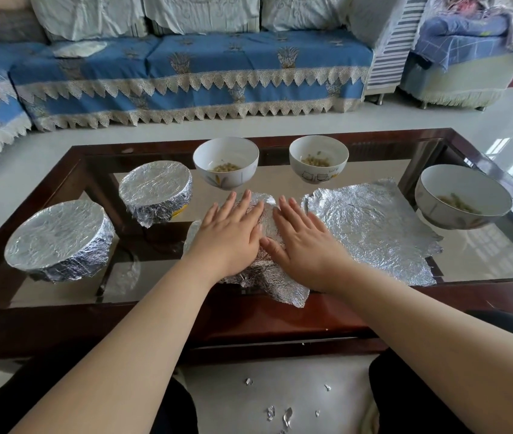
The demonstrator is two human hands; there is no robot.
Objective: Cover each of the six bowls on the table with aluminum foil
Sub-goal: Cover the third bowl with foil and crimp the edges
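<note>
Foil (264,233) lies draped over something at the centre of the surface (280,314), and I see both hands flat on it. The left hand (233,233) and right hand (305,242) press side by side, fingers (286,211) straight and slightly spread, thumbs nearly touching. What the foil hides I cannot tell; only crumpled skirts show at 6 o'clock of the hands. A second loose foil sheet (374,233) lies flat at 3 o'clock, just beside it. At 9 o'clock stands a wrapped bowl (57,239), and at 10 o'clock another wrapped bowl (156,191) with a yellow patch showing under its foil edge. Three bowls stand bare: a white bowl (225,161) at 12 o'clock, a cat-print bowl (317,158) at 1 o'clock, a large bowl (462,198) at 2 o'clock, each with some yellowish food I cannot identify. Foil scraps (277,415) dot the floor between dark-clad knees.
</note>
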